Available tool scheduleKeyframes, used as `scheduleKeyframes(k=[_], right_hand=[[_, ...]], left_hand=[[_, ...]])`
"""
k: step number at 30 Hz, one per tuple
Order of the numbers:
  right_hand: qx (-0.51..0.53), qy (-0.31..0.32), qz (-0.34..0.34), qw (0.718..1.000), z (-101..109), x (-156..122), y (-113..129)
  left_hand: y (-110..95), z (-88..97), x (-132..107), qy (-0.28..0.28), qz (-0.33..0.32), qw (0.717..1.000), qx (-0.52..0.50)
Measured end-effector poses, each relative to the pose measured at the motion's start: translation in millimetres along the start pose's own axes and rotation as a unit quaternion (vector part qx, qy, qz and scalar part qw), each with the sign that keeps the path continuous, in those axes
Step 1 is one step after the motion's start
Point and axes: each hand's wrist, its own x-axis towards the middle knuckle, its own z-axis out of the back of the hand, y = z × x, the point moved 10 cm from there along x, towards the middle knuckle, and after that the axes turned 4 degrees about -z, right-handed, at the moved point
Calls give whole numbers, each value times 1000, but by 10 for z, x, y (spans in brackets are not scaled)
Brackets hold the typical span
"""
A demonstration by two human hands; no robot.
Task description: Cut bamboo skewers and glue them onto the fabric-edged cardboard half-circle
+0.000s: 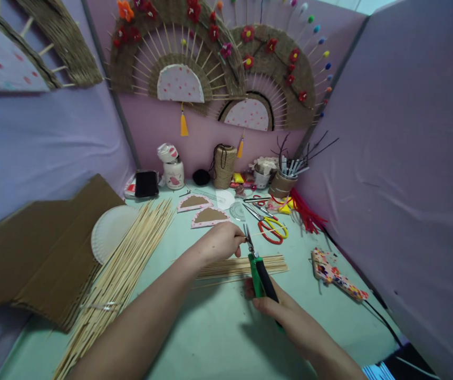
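Note:
My left hand [223, 241] is closed over the middle of the table, pinching a thin bamboo stick [268, 231] that points out to the right. Wrapped around the green and black handles of a pair of pliers [257, 266] is my right hand [270, 306]. The plier jaws point away from me and sit right beside my left fingertips, at the stick. Whether they grip it I cannot tell. Beneath both hands lies a row of cut bamboo sticks [271, 263]. Two cardboard half-circles with pink dotted rims [210, 216] rest just behind my left hand.
A long bundle of bamboo sticks [137, 253], a paper plate [109, 232] and cardboard [40, 253] lie left. Scissors [271, 229] and red pipe cleaners [307, 214] are behind the pliers. A patterned glue gun [337, 274] lies right. A twine spool [224, 166] stands at the back.

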Motion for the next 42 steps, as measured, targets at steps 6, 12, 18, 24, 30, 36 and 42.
scheduleKeyframes(k=[6,12,18,24,30,36,42], right_hand=[[-4,2,-2,1000,-12,-2,-5],[-8,3,-7,1000,-10,-9,0],[-6,-4,-3,1000,1,-18,-3],[-18,1,8,1000,-11,-21,52],[-48,-8,19,999,-11,-23,51],[-73,-23,16,997,40,-80,-26],[-33,-30,-29,999,74,-132,-173]], left_hand=[[-9,-3,4,0,-3,1000,5],[-28,-1,-8,0,-4,1000,8],[-29,-1,-6,0,-11,1000,10],[-30,0,-8,-4,-8,1000,13],[-7,-16,-3,-1,-11,1000,19],[-19,-82,8,13,-8,1000,24],[-64,-238,21,39,-13,997,68]])
